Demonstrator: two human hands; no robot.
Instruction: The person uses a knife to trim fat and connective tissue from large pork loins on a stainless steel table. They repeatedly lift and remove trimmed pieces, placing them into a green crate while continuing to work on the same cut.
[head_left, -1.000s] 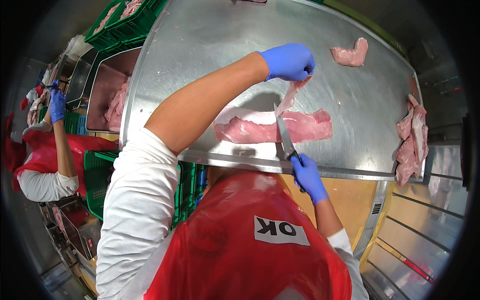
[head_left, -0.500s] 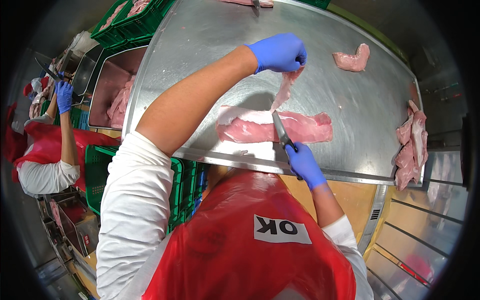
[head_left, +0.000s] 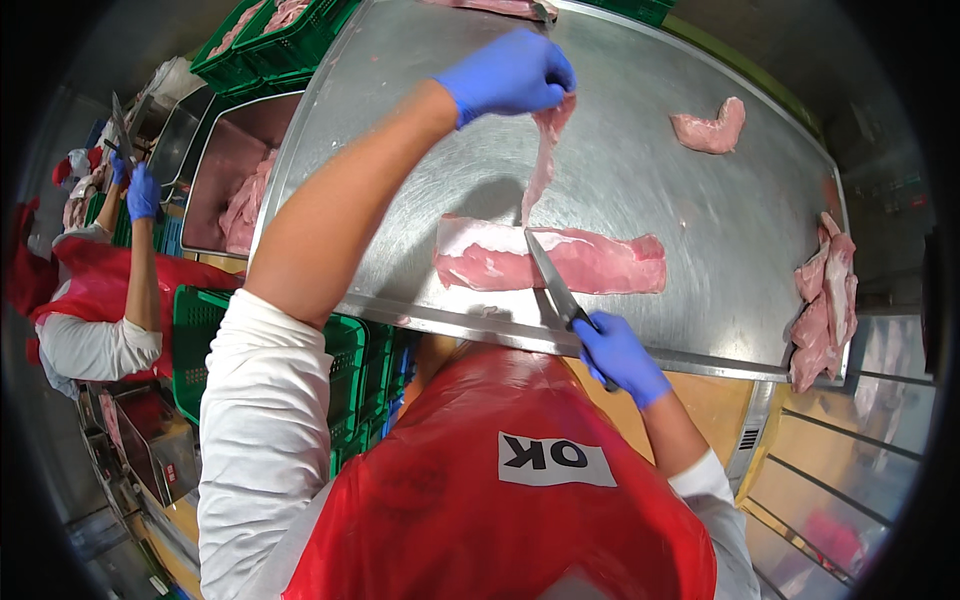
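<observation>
1. The fingers (head_left: 545,88) of the left hand (head_left: 510,75), in a blue glove, are pinched shut on the upper end of a thin pale-pink strip of meat (head_left: 541,165), which is held taut above the worktop (head_left: 400,150).
2. The right hand (head_left: 620,355), also in a blue glove, is closed round the handle of a narrow steel-bladed knife (head_left: 550,282); the blade tip is set where the strip meets the long pink slab of raw meat (head_left: 550,262).
3. The slab lies flat near the front edge of the shiny steel worktop, its length running left to right.
4. Compared with a second ago, the left hand has been raised and carried further from the slab, so the strip now stands longer and straighter; the knife has barely shifted.
5. From this it is judged that the strip is being peeled away and is nearly free, attached only at its lower end.
6. A small curved piece of pink meat (head_left: 710,128) lies apart at the far right, and a pile of pink trimmings (head_left: 822,300) is heaped at the right edge.
7. At the left, another person's gloved hand (head_left: 143,190) is seen beside green plastic crates (head_left: 280,25).
</observation>
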